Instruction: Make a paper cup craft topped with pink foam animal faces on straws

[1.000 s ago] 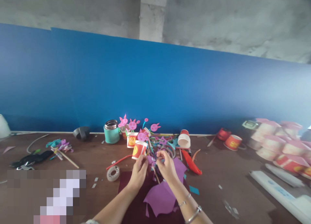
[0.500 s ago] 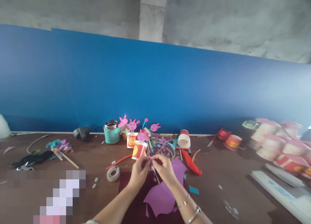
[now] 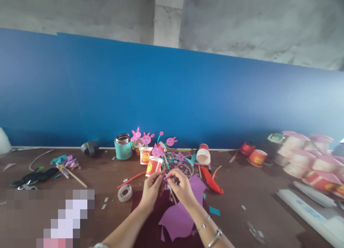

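My left hand (image 3: 151, 190) and my right hand (image 3: 182, 187) meet in front of the paper cups, both closed in a pinch. Between their fingertips is a small purple paper piece (image 3: 165, 176), mostly covered by the fingers. A thin stick (image 3: 172, 195) slants down below them; whether it is joined to the piece I cannot tell. Under my right wrist lies a larger cut purple sheet (image 3: 178, 223) on a dark red mat (image 3: 145, 223). Just beyond my left hand stands a red and yellow paper cup (image 3: 154, 166).
Pink animal-face cutouts (image 3: 158, 151) stand by the cups. A teal jar (image 3: 123, 149), a tape roll (image 3: 120, 192) and a red tube-like strip (image 3: 130, 180) are on the left. A red object (image 3: 212, 181), stacked cups (image 3: 303, 158) and a white device (image 3: 301, 214) lie right.
My fingertips have shifted slightly and parted a little, so more of the small purple piece shows. The things on the table stay where they were.
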Demonstrator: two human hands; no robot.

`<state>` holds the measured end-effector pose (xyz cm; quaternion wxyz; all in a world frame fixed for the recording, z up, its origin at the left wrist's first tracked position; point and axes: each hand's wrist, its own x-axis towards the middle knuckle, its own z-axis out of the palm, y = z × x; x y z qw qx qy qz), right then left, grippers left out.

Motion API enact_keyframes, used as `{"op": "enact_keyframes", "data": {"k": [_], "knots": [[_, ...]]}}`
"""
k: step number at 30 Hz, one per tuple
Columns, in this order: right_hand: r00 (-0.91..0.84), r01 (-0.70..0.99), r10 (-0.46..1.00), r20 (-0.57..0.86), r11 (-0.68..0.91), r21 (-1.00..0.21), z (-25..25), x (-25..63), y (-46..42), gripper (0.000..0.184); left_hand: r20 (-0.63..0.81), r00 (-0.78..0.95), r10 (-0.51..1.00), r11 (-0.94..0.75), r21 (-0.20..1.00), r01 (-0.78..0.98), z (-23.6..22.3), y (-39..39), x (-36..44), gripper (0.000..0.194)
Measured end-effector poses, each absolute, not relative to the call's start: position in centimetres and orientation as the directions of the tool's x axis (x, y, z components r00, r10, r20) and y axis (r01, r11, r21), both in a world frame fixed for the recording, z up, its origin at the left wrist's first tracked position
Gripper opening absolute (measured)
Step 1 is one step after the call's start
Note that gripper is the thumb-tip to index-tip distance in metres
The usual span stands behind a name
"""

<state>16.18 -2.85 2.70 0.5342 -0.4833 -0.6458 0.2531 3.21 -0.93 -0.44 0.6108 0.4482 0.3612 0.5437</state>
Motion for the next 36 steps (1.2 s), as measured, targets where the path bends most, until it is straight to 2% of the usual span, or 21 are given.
{"op": "enact_keyframes", "data": {"k": [3,6,9,18,23,27,29,30,32,34,36], "knots": [[0.130,0.229,0.947,0.293,0.258,-0.938,2.4,16.2,-2.5,0.011,0.065,0.156,0.986,-0.001,0.925,-0.379,-0.3,-1.2,3.2,0.039],[0.163,0.045,0.975,0.154,0.149,-0.988,2.2,16.4,-2.3,0.018,0.065,0.157,0.985,-0.009,0.942,-0.335,-0.2,-1.2,3.3,0.036],[0.163,-0.027,0.980,0.115,0.121,-0.992,2.4,16.4,-2.3,0.020,0.075,0.161,0.984,-0.025,0.956,-0.291,-0.4,-1.2,3.5,0.033],[0.120,-0.065,0.990,0.079,0.087,-0.994,3.3,15.9,-2.8,0.014,0.146,0.206,0.968,-0.082,0.953,-0.291,-0.8,-1.2,3.3,0.029],[0.093,0.067,0.989,0.116,0.110,-0.992,3.1,16.3,-2.7,0.008,0.303,0.130,0.944,-0.300,0.953,-0.039,-0.6,-1.2,3.3,0.021],[0.093,0.186,0.974,0.208,0.188,-0.964,2.5,16.6,-2.2,0.008,0.451,0.145,0.881,-0.473,0.848,0.240,-0.3,-1.5,3.1,0.015],[0.116,0.184,0.974,0.196,0.173,-0.968,2.2,16.7,-1.9,0.007,0.547,0.051,0.835,-0.525,0.768,0.366,-0.1,-1.4,2.8,0.010],[0.130,0.167,0.975,0.182,0.159,-0.973,2.1,16.7,-1.8,0.007,0.601,-0.034,0.799,-0.529,0.728,0.436,-0.1,-1.2,2.6,0.012],[0.159,0.127,0.976,0.151,0.131,-0.983,2.0,16.7,-1.8,0.009,0.664,-0.210,0.718,-0.464,0.681,0.567,-0.3,-0.6,2.2,0.031],[0.174,0.098,0.978,0.118,0.102,-0.990,2.1,16.7,-1.9,0.010,0.621,-0.275,0.734,-0.342,0.688,0.640,-0.8,0.2,1.9,0.049],[0.168,0.085,0.981,0.097,0.084,-0.993,2.3,16.7,-2.1,0.010,0.529,-0.252,0.810,-0.251,0.702,0.666,-1.4,0.8,1.7,0.057]]}}
